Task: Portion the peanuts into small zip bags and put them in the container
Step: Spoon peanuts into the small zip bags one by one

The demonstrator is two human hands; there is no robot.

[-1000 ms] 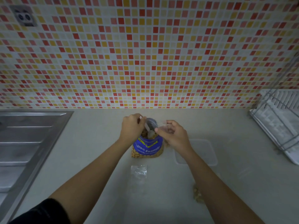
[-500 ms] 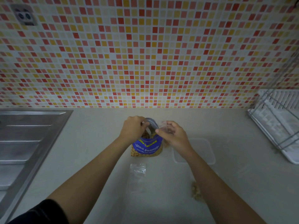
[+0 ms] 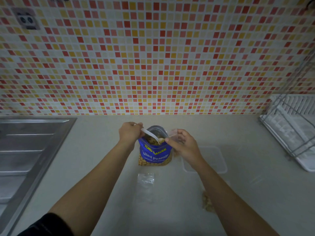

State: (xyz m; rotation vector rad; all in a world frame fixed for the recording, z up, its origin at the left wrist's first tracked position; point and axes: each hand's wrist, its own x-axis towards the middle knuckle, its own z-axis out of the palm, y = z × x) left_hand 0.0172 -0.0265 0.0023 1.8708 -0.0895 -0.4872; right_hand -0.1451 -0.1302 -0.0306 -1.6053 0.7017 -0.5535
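Nearest me, just beside my right forearm, a peanut portion lies on the worktop. I think it is already bagged, though the film is too faint to be sure. A little farther in, near the middle, lie the spare zip bags, flat and empty.

Beyond them the blue peanut pouch stands upright and open, with plenty of nuts inside. To its right is the clear container, partly behind my right wrist; I can see nothing in it yet.

I judge I am mid-scoop. My left hand grips the handle of the white spoon, its bowl at the pouch mouth with a few peanuts on it. My right hand pinches a small zip bag by its rim, just beside the spoon tip. Next I should hold that mouth wide and tip the spoon in level, or nuts will spill.
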